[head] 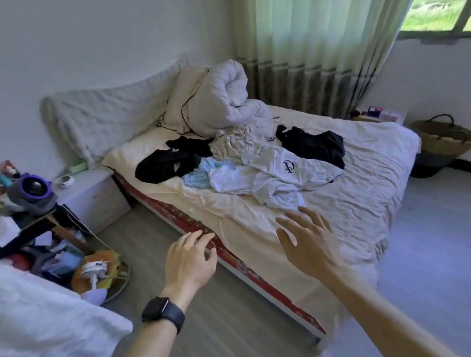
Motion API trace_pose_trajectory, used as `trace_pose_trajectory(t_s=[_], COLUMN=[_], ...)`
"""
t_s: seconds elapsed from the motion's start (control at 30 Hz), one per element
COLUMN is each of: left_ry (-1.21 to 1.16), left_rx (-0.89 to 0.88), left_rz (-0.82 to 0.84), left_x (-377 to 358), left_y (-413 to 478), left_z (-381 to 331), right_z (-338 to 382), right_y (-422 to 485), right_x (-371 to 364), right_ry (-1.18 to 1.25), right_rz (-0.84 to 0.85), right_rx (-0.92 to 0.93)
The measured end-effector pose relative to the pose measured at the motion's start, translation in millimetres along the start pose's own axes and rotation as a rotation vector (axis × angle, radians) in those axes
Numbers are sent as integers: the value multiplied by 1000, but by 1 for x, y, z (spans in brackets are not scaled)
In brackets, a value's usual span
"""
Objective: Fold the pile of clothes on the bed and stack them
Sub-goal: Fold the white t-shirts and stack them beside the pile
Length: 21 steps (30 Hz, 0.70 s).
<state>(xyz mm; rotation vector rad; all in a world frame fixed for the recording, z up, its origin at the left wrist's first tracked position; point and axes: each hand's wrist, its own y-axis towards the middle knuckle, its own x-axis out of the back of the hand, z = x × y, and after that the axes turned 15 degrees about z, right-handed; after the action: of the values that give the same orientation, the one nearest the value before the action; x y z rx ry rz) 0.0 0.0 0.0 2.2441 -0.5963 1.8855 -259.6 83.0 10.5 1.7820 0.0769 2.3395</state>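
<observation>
A loose pile of clothes lies in the middle of the bed (357, 220). A white shirt with a dark logo (281, 175) is nearest me, with a light blue garment (200, 175) to its left. Behind them are a beige crumpled piece (234, 145) and two black garments (169, 162) (313, 145). My left hand (188, 261), with a dark watch on its wrist, hovers with fingers spread at the bed's near edge. Over the sheet, just short of the white shirt, my right hand (308, 243) reaches with straight fingers. Neither hand holds anything.
A rolled white duvet (215, 101) sits at the head of the bed by the padded headboard. A white nightstand (93, 194) and a cluttered shelf (28, 220) stand to the left. A woven basket (443, 138) is on the floor by the curtained window.
</observation>
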Motion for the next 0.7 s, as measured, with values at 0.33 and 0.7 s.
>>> trace_pose_trajectory(t_s=[0.33, 0.7], left_ry=[-39, 30], left_rx=[-9, -125], left_rz=[173, 442], left_x=[-1, -41], left_y=[175, 390], left_z=[77, 100], right_z=[8, -45], right_y=[147, 289], right_x=[-75, -165], right_ry=[69, 200], right_rz=[142, 389], right_rx=[-213, -485])
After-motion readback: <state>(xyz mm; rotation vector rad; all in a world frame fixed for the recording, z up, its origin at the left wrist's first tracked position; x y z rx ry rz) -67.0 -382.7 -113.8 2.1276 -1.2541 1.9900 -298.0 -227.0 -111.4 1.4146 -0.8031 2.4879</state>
